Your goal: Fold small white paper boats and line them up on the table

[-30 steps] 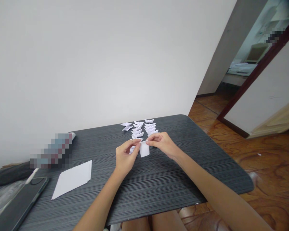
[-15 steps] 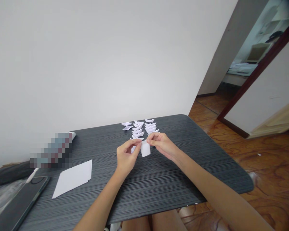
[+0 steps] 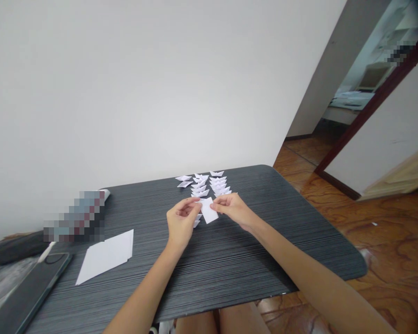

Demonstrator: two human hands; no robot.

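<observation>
My left hand (image 3: pixel 179 221) and my right hand (image 3: pixel 234 209) meet over the middle of a dark striped table (image 3: pixel 230 260). Both pinch a small white paper slip (image 3: pixel 209 210) by its upper edge, left fingers at its left corner, right fingers at its right side. The slip hangs tilted just above the tabletop. Behind it lie several small folded white paper boats (image 3: pixel 209 183) in rows. One more folded piece (image 3: pixel 196 221) peeks out under my left fingers.
A stack of white paper sheets (image 3: pixel 106 256) lies at the table's left. A dark phone (image 3: pixel 24 297) rests at the left edge, beside a blurred object (image 3: pixel 75 217). A white wall stands behind the table; wooden floor (image 3: pixel 386 232) and a doorway are to the right.
Both hands have shifted slightly. The paper slip has tilted, its lower end swinging to the right, and my left fingers have moved up onto its left corner.
</observation>
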